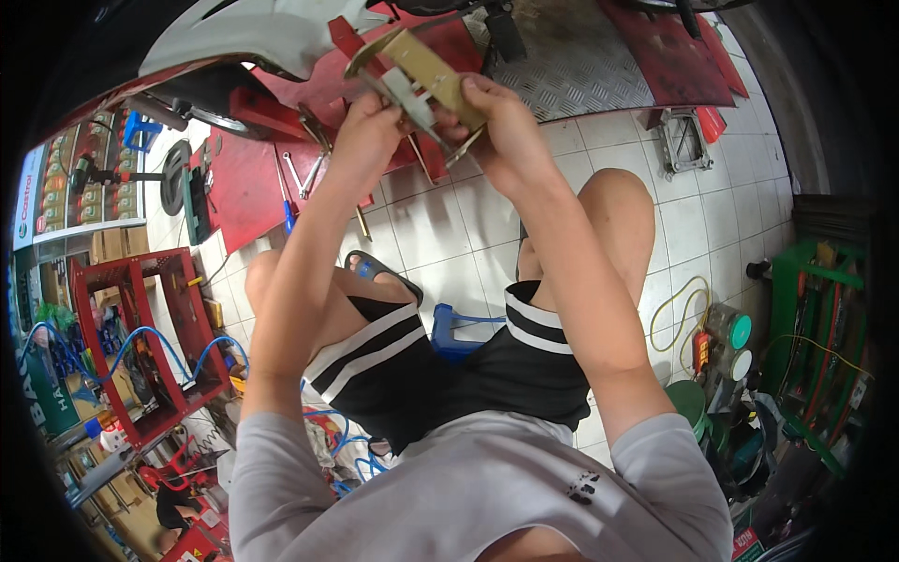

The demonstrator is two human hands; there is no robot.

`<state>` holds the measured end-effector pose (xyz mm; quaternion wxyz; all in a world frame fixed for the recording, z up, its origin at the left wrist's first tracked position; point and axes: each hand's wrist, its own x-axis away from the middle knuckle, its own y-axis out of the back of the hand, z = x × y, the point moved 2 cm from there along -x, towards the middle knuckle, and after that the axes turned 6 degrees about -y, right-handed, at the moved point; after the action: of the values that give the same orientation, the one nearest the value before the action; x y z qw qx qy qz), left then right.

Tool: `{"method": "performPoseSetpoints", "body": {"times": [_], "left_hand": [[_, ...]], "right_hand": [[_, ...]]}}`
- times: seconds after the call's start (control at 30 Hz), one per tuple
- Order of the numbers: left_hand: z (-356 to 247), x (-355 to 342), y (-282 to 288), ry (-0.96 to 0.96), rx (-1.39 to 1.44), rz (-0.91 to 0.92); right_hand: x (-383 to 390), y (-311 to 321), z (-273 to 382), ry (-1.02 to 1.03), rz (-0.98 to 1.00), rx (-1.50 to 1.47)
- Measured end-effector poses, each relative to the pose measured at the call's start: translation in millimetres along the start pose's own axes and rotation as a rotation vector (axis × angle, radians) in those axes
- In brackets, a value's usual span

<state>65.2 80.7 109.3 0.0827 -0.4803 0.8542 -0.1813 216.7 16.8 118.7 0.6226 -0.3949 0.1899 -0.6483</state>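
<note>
Both my hands are raised in front of me, holding one olive-tan metal bracket (pixel 426 67) with a grey plate on it. My left hand (pixel 370 126) grips its lower left side, fingers curled around the grey part. My right hand (pixel 494 112) clasps the bracket's right end. I sit on a low blue stool (pixel 456 335) with knees apart, in black shorts with white stripes.
A red ramp (pixel 253 178) with wrenches (pixel 304 173) and a blue-handled screwdriver (pixel 287 211) lies at the far left. A white vehicle body (pixel 253 37) is above it. A red metal rack (pixel 140 347) with blue hoses stands left. Green shelving (pixel 815 347) and cans stand right. A yellow cable (pixel 679 309) lies on the white tiles.
</note>
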Motion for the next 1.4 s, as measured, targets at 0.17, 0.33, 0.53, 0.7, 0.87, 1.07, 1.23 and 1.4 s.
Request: {"method": "performPoseSetpoints", "body": {"times": [0.17, 0.33, 0.53, 0.7, 0.87, 1.07, 1.23, 1.4], "left_hand": [[-7.7, 13.4, 28.6, -0.06, -0.322, 0.011], [-8.3, 24.1, 24.7, -0.185, -0.439, -0.047], [-20.0, 28.6, 17.1, -0.201, -0.556, -0.105], [-14.7, 27.8, 14.4, -0.218, -0.445, -0.139], [1.5, 26.2, 15.9, -0.225, -0.136, -0.112], [0.3, 22.1, 14.4, -0.077, -0.001, -0.067], [-3.6, 24.9, 15.2, -0.087, -0.079, -0.008], [-5.8, 29.1, 13.8, -0.249, -0.183, 0.045]], "right_hand": [[4.2, -16.8, -23.6, -0.096, 0.008, 0.176], [-5.0, -11.5, -26.5, -0.121, -0.036, 0.297], [-9.1, -14.2, -28.6, -0.073, -0.108, 0.413], [-11.3, -12.6, -30.7, -0.056, -0.163, 0.401], [-12.7, -7.0, -33.3, -0.044, -0.087, 0.217], [-6.1, -11.6, -33.3, -0.093, 0.034, -0.015], [-6.8, -11.4, -35.8, -0.072, 0.056, 0.003], [-10.8, -13.3, -42.2, 0.05, 0.018, 0.098]]}}
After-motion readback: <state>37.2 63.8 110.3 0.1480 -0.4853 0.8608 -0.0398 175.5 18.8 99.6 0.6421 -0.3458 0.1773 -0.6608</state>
